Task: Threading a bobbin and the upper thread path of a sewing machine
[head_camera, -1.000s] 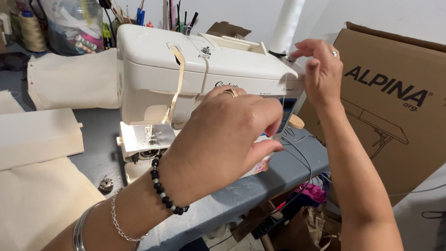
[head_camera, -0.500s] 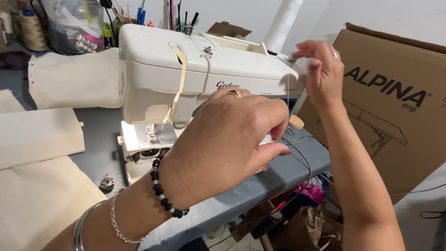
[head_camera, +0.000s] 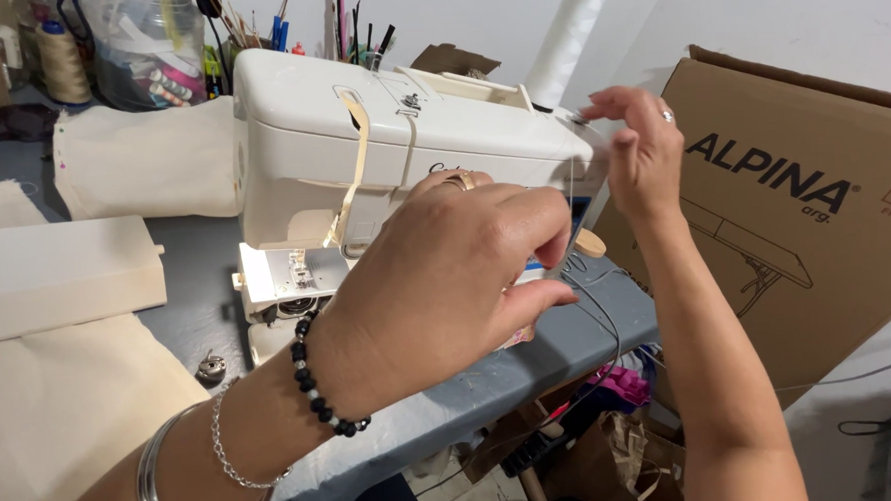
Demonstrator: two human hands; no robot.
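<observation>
A thin pale thread (head_camera: 571, 210) runs down the right end of the cream plastic sewing machine (head_camera: 360, 134), at about 3 o'clock from the machine's middle. The left hand (head_camera: 446, 270) pinches the low end of the thread, fingers pressed together on it. The right hand (head_camera: 641, 147) is up at 1 o'clock, fingertips closed on the top of the thread by the tall white thread cone (head_camera: 568, 37). It looks like the threading step. The next move needs a tight thread and slow, careful fingers. A brown cardboard box (head_camera: 795, 225) stands at 3 o'clock. Beige cloth pieces (head_camera: 61, 277) lie at 9 o'clock on the grey table (head_camera: 530, 352).
</observation>
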